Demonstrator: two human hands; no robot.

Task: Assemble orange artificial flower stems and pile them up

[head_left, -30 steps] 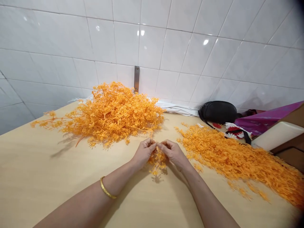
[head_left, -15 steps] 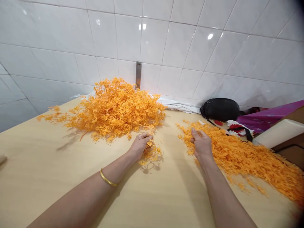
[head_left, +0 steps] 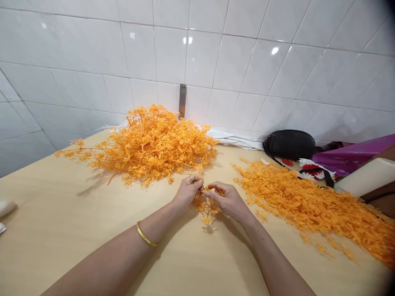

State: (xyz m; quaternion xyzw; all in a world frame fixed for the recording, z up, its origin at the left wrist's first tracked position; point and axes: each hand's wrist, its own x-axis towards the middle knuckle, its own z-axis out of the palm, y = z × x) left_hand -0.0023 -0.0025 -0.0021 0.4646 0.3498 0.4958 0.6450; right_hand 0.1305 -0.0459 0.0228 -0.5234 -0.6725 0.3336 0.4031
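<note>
While the left hand is closing its thumb and fingers on a thin, wiry orange sprig, the right hand is curling half-closed beside it, its thumb and forefinger meeting at the sprig's upper part; whether they are gripping it is hard to tell. Small star-shaped blossoms are dangling below and between both hands, near the center of the frame. A smooth gold bangle is circling the left wrist.

Beyond the hands, a springy, tangled orange heap is rising at upper left of center, and a flatter, feathery orange pile is spreading toward the lower right edge. The smooth, pale tabletop is stretching across the lower left and lower center, with a narrow strip running between heap and pile. Along the back edge, crumpled white cloth is lying against glossy wall tiles, and a rounded black bag is sitting at right.
</note>
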